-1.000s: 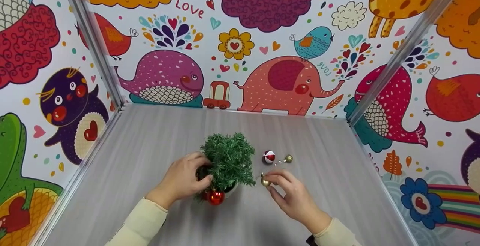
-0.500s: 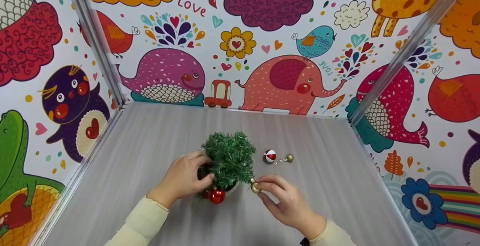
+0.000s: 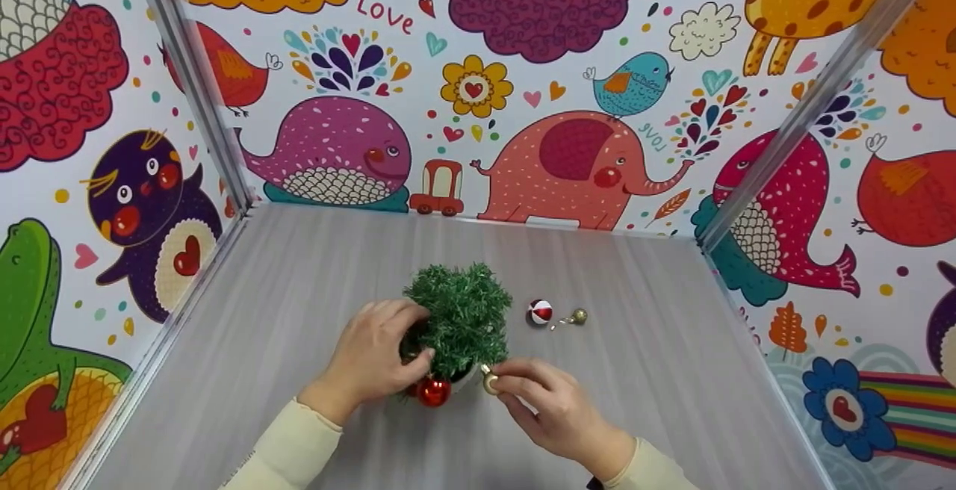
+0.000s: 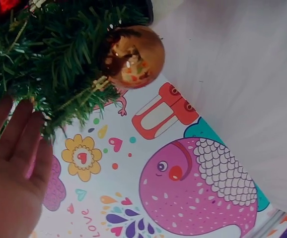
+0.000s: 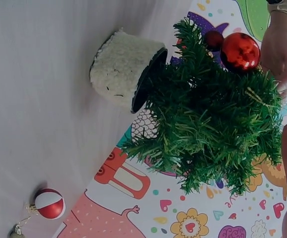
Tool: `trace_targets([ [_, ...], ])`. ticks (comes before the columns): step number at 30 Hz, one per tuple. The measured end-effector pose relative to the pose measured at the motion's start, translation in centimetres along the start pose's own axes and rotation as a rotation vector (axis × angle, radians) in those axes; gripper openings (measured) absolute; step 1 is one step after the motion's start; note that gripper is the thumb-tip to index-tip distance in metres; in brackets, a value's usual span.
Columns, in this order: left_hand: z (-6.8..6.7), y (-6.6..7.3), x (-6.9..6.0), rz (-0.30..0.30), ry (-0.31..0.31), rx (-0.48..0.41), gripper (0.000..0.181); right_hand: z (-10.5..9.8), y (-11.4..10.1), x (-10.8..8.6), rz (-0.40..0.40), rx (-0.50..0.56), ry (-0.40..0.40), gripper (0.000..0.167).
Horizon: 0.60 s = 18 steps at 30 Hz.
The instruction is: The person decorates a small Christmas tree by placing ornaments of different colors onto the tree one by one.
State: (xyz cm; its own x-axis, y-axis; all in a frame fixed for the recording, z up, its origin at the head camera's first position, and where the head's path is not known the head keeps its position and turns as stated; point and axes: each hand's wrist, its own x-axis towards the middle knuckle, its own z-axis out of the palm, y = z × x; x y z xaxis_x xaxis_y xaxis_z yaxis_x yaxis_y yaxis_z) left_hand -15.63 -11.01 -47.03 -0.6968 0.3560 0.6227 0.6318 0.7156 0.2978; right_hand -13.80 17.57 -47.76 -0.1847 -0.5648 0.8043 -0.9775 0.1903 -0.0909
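Observation:
A small artificial Christmas tree (image 3: 459, 314) stands on the table in a white pot (image 5: 126, 69). My left hand (image 3: 377, 352) holds its left side, thumb and fingers apart around the branches; some fingertips are hidden in the needles. With thumb and fingers, my right hand (image 3: 549, 408) pinches a gold Christmas bauble (image 3: 490, 383) beside the tree's lower right branches. A shiny red bauble (image 3: 434, 391) hangs low at the front, with a darker red one (image 5: 213, 40) beside it in the right wrist view. Another shiny gold bauble (image 4: 141, 57) hangs from the tree in the left wrist view.
Right of the tree, a red-and-white bauble (image 3: 539, 312) lies on the grey table (image 3: 314, 266). Near it is a small gold bauble (image 3: 579, 317) with a hanging string. Patterned wall panels (image 3: 441, 34) close off the table's back and sides.
My right hand has carried the gold bauble left and slightly nearer to me, from the table's right part up to the tree's lower right branches. My left hand stays at the tree.

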Motion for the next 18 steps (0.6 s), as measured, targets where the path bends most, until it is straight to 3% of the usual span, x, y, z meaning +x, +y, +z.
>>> trace_targets([
  [4,0.4,0.9,0.4,0.113,0.135,0.017,0.035,0.1,0.1,-0.1,0.006,-0.003,-0.001,0.018],
  [8,0.9,1.9,0.6,0.242,0.232,0.046,0.029,0.4,0.1,0.0,0.024,0.018,-0.006,0.020],
  [12,1.4,2.7,0.5,0.304,0.218,0.064,0.024,0.6,0.0,0.2,0.036,0.041,-0.007,0.023],
  [15,1.9,3.0,0.2,0.303,0.183,0.062,0.025,0.8,-0.1,0.4,0.041,0.054,0.001,0.023],
  [18,2.3,3.2,0.1,0.300,0.190,0.059,0.027,1.0,-0.2,0.5,0.048,0.073,0.010,0.022],
])
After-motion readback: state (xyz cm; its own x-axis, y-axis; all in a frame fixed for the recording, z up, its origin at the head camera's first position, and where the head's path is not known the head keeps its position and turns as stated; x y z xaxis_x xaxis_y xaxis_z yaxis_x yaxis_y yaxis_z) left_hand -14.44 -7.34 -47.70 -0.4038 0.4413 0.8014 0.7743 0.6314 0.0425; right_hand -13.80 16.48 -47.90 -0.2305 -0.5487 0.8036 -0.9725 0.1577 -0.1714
